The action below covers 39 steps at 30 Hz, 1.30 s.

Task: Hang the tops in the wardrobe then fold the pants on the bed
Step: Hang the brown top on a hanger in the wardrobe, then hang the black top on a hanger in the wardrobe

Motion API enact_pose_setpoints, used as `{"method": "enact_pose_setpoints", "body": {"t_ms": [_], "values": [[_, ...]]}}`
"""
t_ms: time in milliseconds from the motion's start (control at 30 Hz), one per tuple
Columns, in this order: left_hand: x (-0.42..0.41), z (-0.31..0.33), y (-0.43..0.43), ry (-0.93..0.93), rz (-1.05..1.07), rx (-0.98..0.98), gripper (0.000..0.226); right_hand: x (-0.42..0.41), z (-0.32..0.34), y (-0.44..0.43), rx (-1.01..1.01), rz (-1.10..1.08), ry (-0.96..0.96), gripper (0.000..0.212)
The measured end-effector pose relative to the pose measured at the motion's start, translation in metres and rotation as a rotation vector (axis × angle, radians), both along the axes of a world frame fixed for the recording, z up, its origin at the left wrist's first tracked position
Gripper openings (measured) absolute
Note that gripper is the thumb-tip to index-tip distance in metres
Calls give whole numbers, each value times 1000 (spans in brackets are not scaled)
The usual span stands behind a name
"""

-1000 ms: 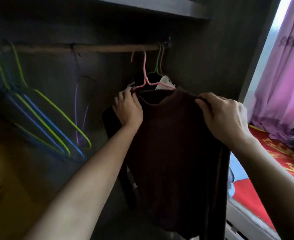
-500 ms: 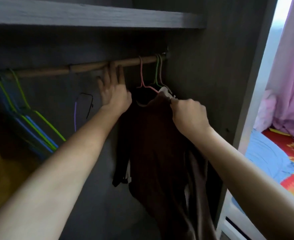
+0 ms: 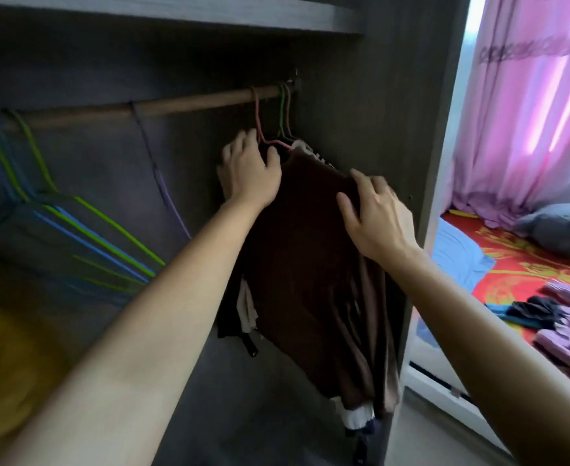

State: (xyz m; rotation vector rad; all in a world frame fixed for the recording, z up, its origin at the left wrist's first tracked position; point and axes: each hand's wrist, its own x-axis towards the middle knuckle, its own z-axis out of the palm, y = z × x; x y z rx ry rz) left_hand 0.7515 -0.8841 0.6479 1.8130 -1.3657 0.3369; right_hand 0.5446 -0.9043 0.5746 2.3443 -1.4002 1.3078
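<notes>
Now that the pink wire hanger (image 3: 258,129) hooks the wooden rail (image 3: 193,104), the left hand (image 3: 251,176) is down from the rail and grips the brown top (image 3: 310,264) at its shoulder, while the right hand (image 3: 377,216) lies flat and relaxed on the soft, limp knit. This top looks hung in the wardrobe (image 3: 394,95).

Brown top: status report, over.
Left grip at top, closure unclear; right grip open, flat on it. Top on pink hanger, on rod. Other clothes packed behind.
</notes>
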Motion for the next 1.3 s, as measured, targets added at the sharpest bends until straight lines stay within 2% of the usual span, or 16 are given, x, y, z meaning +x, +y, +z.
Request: {"method": "enact_pose_setpoints", "body": {"t_ms": [67, 167, 267, 367, 467, 700, 833, 1000, 1067, 1167, 1300], "values": [[-24, -37, 18, -38, -114, -141, 55, -20, -18, 25, 6, -59, -53, 49], [-57, -93, 45, -77, -277, -216, 54, -61, -54, 74, 22, -163, -55, 44], [-97, -145, 64, -89, -425, -169, 55, -118, -93, 136, 112, -355, 57, 45], [-154, -182, 85, -107, -573, -81, 58, -179, -117, 206, 274, -578, 89, 50], [-226, -194, 124, -142, -759, 14, 59, -242, -124, 284, 385, -794, 127, 54], [-389, -196, 268, -345, -1135, 76, 67, -346, -121, 482, 446, -1202, 125, 63], [-467, -219, 370, -441, -1315, 97, 67, -387, -144, 606, 534, -1305, 46, 64], [-539, -282, 521, -522, -1502, 244, 66, -418, -214, 790, 683, -1464, -66, 67], [-560, -316, 584, -620, -1574, 301, 67, -425, -250, 863, 779, -1546, -131, 66], [-583, -354, 667, -787, -1675, 416, 68, -426, -294, 952, 938, -1664, -342, 67], [-629, -377, 733, -951, -1829, 391, 66, -441, -334, 1027, 1061, -1745, -465, 68]]}}
